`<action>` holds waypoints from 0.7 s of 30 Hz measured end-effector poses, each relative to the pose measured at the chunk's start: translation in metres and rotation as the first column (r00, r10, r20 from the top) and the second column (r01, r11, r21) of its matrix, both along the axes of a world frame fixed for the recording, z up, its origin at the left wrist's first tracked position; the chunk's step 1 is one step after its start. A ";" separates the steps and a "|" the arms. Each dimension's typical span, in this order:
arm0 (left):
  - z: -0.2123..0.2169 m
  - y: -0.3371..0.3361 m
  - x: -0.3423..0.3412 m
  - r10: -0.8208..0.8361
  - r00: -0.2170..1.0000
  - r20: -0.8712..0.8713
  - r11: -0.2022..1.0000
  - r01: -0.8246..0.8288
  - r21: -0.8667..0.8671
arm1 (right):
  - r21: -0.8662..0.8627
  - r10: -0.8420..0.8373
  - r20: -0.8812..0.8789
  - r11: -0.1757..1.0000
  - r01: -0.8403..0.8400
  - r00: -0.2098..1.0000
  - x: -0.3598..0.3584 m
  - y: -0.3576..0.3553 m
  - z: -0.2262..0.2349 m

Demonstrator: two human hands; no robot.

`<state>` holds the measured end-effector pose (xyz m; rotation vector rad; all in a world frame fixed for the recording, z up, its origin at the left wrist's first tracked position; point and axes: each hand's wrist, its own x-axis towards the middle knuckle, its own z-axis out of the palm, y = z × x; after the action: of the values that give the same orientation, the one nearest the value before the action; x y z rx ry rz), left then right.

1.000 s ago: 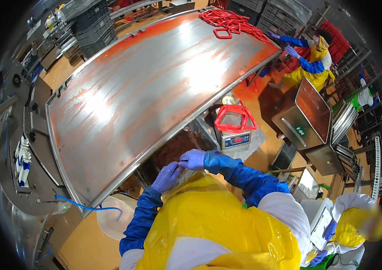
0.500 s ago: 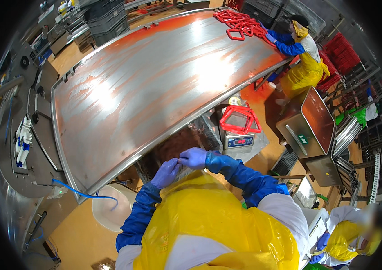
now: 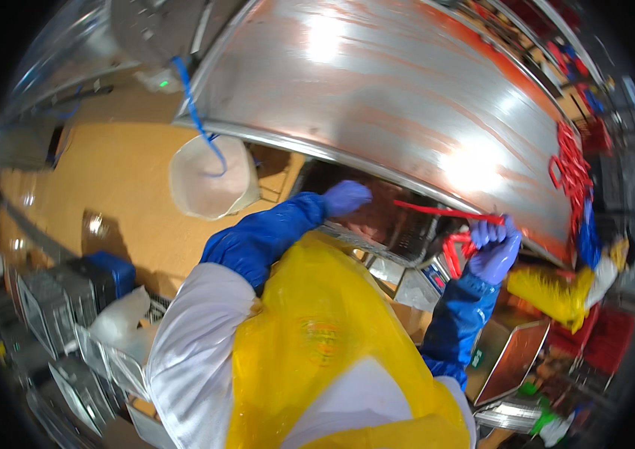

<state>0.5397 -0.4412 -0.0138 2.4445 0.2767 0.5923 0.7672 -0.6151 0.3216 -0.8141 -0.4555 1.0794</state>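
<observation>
head view: big stainless table (image 3: 407, 97) fills the top, orange-red smears across its surface, a heap of red triangular frames (image 3: 573, 168) lying at its far right end. under the near edge sits a metal tub (image 3: 400, 232); contents look pinkish-red, too dark and blurred to say what they are. white bucket (image 3: 209, 179) stands on the tan floor just left of the tub, looks pale inside, nothing clear in it; blue hose (image 3: 194, 112) hangs over its rim from the table edge.

left hand (image 3: 346, 198), purple glove over a blue sleeve, is down at the tub's near rim, fingers curled under. can't tell if it grips anything or just rests there.

right hand (image 3: 493, 251), same glove, fingers wrapped tight around a red frame (image 3: 456, 239), one thin red bar running left from the fist toward the tub, just under the table edge. more red loops hang below the fist.

yellow apron (image 3: 325, 344) over white sleeves covers the lower middle. another person in a yellow apron (image 3: 557, 292) stands at the far right, near the frame heap.
</observation>
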 end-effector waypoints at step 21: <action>0.161 0.001 -0.040 0.207 0.959 0.193 0.733 -0.021 -0.680 | -0.400 0.428 0.880 0.902 -0.163 0.206 -0.049 0.076 -0.158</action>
<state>0.4995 -0.4400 0.1468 1.6305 0.4500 0.7052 0.7177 -0.5390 0.1636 -1.6491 -1.6597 0.8540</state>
